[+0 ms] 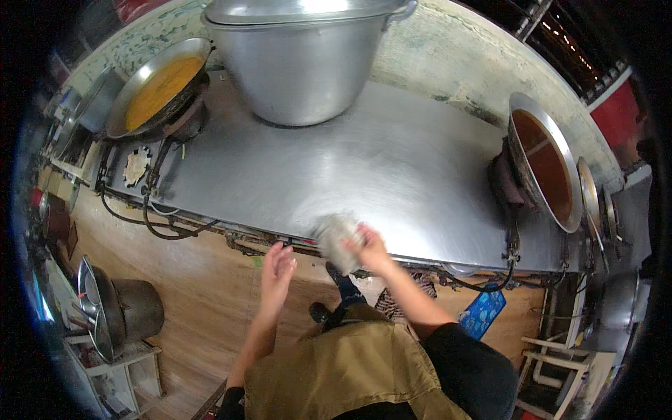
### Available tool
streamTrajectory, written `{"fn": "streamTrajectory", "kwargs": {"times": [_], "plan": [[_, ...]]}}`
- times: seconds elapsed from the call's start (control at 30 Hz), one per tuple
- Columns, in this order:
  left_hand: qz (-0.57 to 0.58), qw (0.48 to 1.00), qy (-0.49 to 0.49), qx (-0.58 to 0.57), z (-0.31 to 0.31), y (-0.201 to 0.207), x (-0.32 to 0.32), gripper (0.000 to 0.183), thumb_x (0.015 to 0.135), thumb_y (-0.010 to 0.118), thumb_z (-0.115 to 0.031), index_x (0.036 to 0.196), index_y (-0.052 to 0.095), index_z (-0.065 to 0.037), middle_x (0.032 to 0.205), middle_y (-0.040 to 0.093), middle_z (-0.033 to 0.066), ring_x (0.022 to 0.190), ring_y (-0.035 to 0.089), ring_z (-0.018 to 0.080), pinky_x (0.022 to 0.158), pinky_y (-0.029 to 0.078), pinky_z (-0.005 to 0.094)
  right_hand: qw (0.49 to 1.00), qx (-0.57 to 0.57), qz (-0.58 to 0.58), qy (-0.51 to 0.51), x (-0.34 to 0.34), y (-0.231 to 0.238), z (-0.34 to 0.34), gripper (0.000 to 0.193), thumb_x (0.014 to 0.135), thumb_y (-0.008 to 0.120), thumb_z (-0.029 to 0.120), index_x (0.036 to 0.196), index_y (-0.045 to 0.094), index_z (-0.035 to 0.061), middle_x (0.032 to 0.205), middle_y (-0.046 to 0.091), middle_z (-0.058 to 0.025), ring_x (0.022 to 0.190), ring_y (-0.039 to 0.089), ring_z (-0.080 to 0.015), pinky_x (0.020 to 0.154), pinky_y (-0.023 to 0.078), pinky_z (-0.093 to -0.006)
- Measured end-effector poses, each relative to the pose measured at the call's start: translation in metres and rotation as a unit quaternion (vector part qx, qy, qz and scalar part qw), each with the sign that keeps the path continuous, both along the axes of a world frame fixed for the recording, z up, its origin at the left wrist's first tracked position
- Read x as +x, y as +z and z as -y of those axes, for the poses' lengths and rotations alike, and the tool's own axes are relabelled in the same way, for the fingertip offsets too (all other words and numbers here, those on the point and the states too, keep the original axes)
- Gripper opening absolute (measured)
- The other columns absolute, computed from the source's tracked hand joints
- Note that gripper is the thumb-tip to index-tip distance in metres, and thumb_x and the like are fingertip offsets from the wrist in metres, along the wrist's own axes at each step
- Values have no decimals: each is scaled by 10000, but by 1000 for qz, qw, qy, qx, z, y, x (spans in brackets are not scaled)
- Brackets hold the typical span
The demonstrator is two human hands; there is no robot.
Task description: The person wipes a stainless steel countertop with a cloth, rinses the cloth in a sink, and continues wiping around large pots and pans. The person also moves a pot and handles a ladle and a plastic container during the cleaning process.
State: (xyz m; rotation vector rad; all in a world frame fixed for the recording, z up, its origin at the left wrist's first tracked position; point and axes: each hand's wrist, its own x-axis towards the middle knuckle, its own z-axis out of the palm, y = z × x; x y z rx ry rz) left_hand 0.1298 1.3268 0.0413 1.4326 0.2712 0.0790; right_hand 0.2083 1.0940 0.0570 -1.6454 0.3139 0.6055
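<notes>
In my right hand (369, 252) is a crumpled greyish-white cloth (334, 239), smeared by motion, at the front edge of the steel counter (392, 168). The fingers are closed around its right side. Whether the cloth touches the metal I cannot tell. My left hand (278, 269) hangs in front of the counter edge, to the left of the cloth. It is open, with loosely bent fingers and nothing in them.
A large lidded aluminium pot (294, 70) stands at the back. Pans of yellow liquid (162, 91) and reddish-brown liquid (542, 161) sit on burners at left and right. Black hoses (168, 227) run below the front edge. A blue mat (483, 313) lies on the floor.
</notes>
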Motion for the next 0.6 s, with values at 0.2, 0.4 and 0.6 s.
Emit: {"fn": "streamTrajectory", "kwargs": {"times": [0.2,0.4,0.6], "plan": [[-82,991,-24,102,-3,-23,32,470,899,661,-188,1299,485,-14,1230,563,153,1146,519,209,949,437,324,861,-304,397,94,79,-1,113,291,720,741,85,1005,685,65,933,633,-122,872,625,-306,779,523,-355],[-240,941,82,226,-9,-74,52,765,787,775,-303,1353,396,45,1307,455,209,1167,484,266,959,425,371,785,-394,464,111,88,-43,143,457,714,776,231,1133,653,97,1237,568,-163,1161,511,-355,978,439,-423],[-259,934,150,194,-15,-98,96,899,771,785,-298,1405,271,79,1370,394,230,1232,438,316,1026,374,399,865,-281,388,147,122,-57,144,285,808,673,130,1078,595,84,1254,588,-149,1195,506,-377,986,420,-521]]}}
